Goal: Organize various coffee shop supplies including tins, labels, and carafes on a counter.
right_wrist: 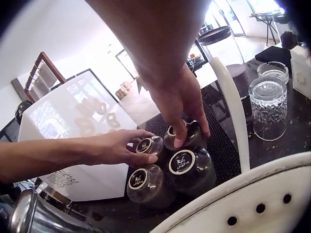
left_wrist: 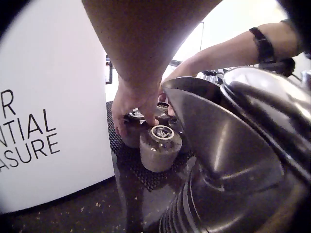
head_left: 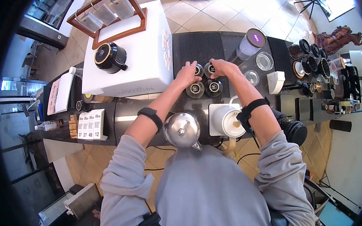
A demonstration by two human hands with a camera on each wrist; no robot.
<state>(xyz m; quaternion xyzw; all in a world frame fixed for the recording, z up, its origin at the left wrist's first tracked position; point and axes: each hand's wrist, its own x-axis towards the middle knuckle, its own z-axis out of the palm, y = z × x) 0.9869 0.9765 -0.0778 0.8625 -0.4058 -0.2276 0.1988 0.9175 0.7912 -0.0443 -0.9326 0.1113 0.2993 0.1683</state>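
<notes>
Several small rounded glasses stand close together, each with a ringed round logo on top. My left hand (head_left: 185,75) grips the back-left glass (right_wrist: 151,143), thumb and fingers on either side of its top. Around the back-right glass (right_wrist: 195,138) curl the fingers of my right hand (head_left: 225,68), partly hiding it. Nearer my body are the front-left glass (head_left: 195,90) and the front-right glass (head_left: 214,88), which neither hand holds. All of them sit on a black textured mat (left_wrist: 142,178).
A steel kettle (head_left: 182,129) and a white kettle (head_left: 227,122) stand between my forearms. At left is a big white box (head_left: 145,71) bearing a black pot (head_left: 110,59). Rightward are a lidded canister (head_left: 249,46), a patterned tumbler (right_wrist: 268,109) and a glass dish (head_left: 265,60).
</notes>
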